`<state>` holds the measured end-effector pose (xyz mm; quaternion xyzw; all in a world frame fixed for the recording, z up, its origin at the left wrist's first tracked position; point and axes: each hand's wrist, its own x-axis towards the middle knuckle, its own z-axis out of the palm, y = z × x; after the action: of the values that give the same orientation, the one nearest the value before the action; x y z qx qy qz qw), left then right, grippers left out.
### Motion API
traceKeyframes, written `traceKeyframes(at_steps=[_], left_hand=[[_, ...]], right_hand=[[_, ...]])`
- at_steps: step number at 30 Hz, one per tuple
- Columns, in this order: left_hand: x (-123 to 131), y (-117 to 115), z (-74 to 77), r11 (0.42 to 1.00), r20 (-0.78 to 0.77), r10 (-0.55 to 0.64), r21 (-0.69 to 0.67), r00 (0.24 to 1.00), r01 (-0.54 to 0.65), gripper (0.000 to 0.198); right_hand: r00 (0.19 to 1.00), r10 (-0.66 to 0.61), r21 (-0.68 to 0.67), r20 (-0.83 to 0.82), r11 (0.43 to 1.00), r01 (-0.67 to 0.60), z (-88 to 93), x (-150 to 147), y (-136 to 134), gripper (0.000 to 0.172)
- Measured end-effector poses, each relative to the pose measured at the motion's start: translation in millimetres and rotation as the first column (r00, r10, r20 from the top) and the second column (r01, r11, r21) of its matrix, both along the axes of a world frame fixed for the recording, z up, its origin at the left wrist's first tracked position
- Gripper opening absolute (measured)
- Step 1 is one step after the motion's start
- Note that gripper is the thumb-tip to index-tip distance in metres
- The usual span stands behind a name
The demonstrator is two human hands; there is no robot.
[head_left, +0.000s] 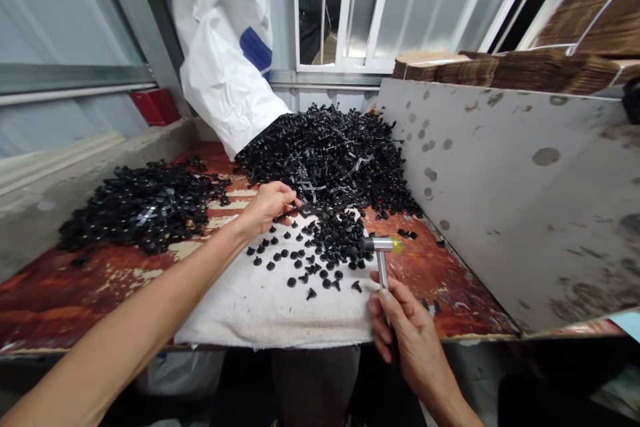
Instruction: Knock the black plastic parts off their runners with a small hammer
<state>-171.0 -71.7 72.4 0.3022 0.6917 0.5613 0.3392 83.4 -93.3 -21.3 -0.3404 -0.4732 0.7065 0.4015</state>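
My left hand (pixel 273 205) is closed in a pinch on a dark, thin black strip (pixel 305 211), held at the front edge of the big pile. In my right hand (pixel 407 320) is a small mallet (pixel 384 267), its metal head tipped black on one side and yellow on the other. The fingers wrap round the lower handle. A white cloth (pixel 230 307) lies between my hands. On it are loose black mushroom-shaped pieces (pixel 330 240), some singly and others heaped near the mallet head.
A large heap of black parts (pixel 335 153) spills from a white sack (pixel 220 67) at the back. Another black pile (pixel 145 207) is at left. A spotted grey panel (pixel 480 167) borders the right side, with cardboard stacks (pixel 525 70) behind. A red box (pixel 156 107) stands back left.
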Motion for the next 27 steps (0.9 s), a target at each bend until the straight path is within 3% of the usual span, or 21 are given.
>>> traceKeyframes(at_steps=[3,6,10,12,14,16,19,21,23,25,27], left_hand=[[24.6,-27.6,-4.7,0.999,0.046,-0.047,0.012,0.998,0.047,0.012],[46.2,-54.8,-16.0,0.999,0.105,-0.054,-0.004,0.993,0.055,0.011],[53.7,-87.5,-35.5,0.989,0.141,-0.139,-0.030,0.980,0.145,0.026],[47.9,-100.9,-42.9,0.965,0.014,-0.245,-0.088,0.969,0.245,0.027],[40.3,-111.7,-46.1,0.946,-0.220,-0.318,-0.130,0.922,0.296,0.022],[35.1,-120.8,-44.6,0.955,-0.504,-0.298,-0.143,0.811,0.262,0.017],[36.7,-134.9,-39.5,0.987,-0.873,-0.106,-0.036,0.476,0.155,0.019],[43.7,-145.3,-39.1,0.988,-0.977,0.001,0.033,0.214,0.149,0.033],[53.5,-154.4,-42.4,0.984,-1.000,0.015,0.019,0.026,0.176,0.043],[63.5,-159.9,-47.6,0.980,-0.998,-0.007,-0.019,-0.062,0.200,0.048],[71.4,-160.9,-52.6,0.975,-0.998,-0.013,-0.027,-0.067,0.219,0.048]], right_hand=[[0.999,0.033,-0.023,-0.009,0.999,-0.033,13.0,-10.4,-4.0,0.052],[0.997,0.083,0.041,-0.006,0.996,-0.082,24.4,-26.6,-7.3,0.046],[0.993,0.106,0.128,0.044,0.986,-0.111,31.6,-41.8,-9.8,0.035],[0.990,0.104,0.154,0.095,0.981,-0.118,32.8,-45.6,-11.7,0.030],[0.985,0.119,0.159,0.122,0.978,-0.138,32.9,-49.1,-14.4,0.027],[0.983,0.148,0.137,0.113,0.977,-0.163,32.6,-53.5,-17.6,0.024],[0.979,0.195,0.091,0.059,0.976,-0.199,32.3,-60.2,-21.7,0.025],[0.978,0.207,0.071,0.024,0.976,-0.208,32.5,-63.6,-23.3,0.028],[0.977,0.211,0.057,0.012,0.976,-0.211,32.5,-66.0,-24.3,0.029],[0.975,0.219,0.065,0.024,0.973,-0.220,31.8,-67.7,-25.2,0.030],[0.971,0.235,0.082,0.039,0.968,-0.237,30.7,-69.1,-26.7,0.030]])
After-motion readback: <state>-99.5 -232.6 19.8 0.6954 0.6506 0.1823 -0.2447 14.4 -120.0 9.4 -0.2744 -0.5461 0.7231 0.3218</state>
